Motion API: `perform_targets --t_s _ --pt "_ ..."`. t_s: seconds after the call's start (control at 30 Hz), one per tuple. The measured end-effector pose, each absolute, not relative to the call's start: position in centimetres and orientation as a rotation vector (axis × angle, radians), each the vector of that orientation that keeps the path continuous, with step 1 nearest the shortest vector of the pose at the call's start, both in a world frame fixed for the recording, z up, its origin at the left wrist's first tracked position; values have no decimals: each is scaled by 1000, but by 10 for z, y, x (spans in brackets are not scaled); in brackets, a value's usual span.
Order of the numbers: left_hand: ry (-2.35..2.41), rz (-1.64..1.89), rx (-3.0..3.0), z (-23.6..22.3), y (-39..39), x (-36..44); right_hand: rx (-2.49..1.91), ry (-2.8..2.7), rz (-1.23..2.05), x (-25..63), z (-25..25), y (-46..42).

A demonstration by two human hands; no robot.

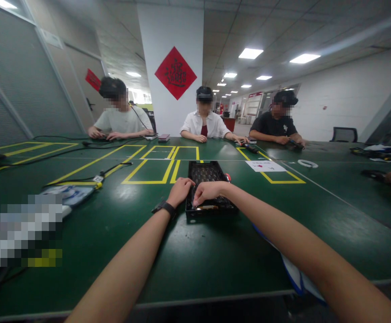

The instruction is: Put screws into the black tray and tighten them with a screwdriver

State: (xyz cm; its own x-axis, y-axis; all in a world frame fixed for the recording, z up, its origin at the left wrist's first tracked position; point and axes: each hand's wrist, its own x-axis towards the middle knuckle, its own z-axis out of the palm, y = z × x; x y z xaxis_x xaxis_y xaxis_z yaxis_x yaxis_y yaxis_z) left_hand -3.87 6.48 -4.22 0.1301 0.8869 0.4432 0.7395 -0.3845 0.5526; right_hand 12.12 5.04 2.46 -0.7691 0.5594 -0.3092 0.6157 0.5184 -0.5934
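A black open-topped case (200, 215) with a patterned, mesh-like inside lies in front of me on the green table. My left hand (181, 189), a dark band on its wrist, grips the case's left wall with its fingers over the rim. Over the near end of the case, my right hand (209, 191) is closed in a pinch, fingertips down near the front left inside corner. Whatever sits between those fingertips is too small to make out. Beside them, a light brownish strip (208, 207) lies along the front inside. A small red piece (228, 177) shows at the case's right side.
Yellow tape outlines (144, 182) mark the green table (168, 269). Cables (111, 169) and a blue-white flat item (70, 195) lie left. A printed sheet (265, 166) and a white ring (307, 164) lie right. Several people sit around, including one in a white shirt (190, 124) opposite.
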Motion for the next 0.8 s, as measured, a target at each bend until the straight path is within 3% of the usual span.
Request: perform_targets --t_s 0.4,0.53,0.63,0.8 --pt "1580 1107 2191 -43 65 -39 1149 2777 -1090 124 35 49" --pt "1567 1121 2139 -44 64 -41 1605 2886 -798 148 57 57" --pt "1556 1174 2085 -47 60 -42 2194 2551 -475 180 62 65" --pt "1584 1191 1999 -52 57 -42 2273 2267 -624 223 31 70"
